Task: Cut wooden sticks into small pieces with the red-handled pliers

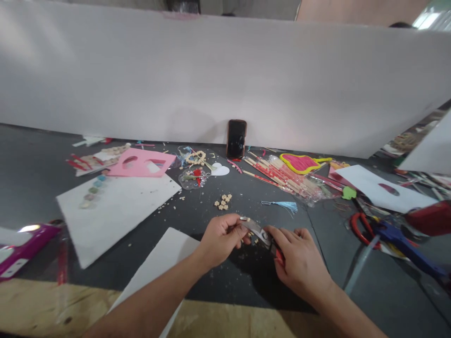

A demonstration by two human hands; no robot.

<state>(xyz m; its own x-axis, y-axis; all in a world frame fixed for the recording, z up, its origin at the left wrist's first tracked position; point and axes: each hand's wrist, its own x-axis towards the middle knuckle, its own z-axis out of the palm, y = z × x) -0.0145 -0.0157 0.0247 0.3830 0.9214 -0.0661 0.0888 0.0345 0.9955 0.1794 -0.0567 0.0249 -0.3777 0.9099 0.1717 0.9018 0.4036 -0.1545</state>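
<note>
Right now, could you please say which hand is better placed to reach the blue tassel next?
Probably the right hand: it is nearer the tassel, though it holds the metal tool; the left hand is farther.

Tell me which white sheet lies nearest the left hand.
The sheet partly hidden by the left forearm; the other white sheets lie clear of both arms.

You face a pale upright board point(218, 80) behind a dark tabletop point(169, 216), with what seems daylight point(425, 19) upper right.
</note>
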